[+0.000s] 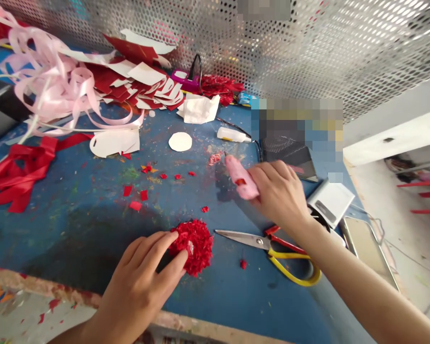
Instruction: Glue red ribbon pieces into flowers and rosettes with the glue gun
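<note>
My left hand (139, 282) rests on the blue table (75, 224) near its front edge, thumb and fingers pinching the left side of a red frilly paper flower (198, 246). My right hand (279, 196) is raised over the table to the right, closed round a pink glue gun (241, 177) whose nozzle points up and to the left. Yellow-and-red-handled scissors (272, 246) lie just right of the flower, blades toward it.
Pink ribbon (53, 81), red ribbon (19, 172) and red-and-white paper offcuts (139, 81) pile at the back left. A white paper disc (180, 141), a glue bottle (232, 135), small red scraps, a white box (331, 200) and a phone (367, 248) lie around. A perforated metal screen (308, 48) backs the table.
</note>
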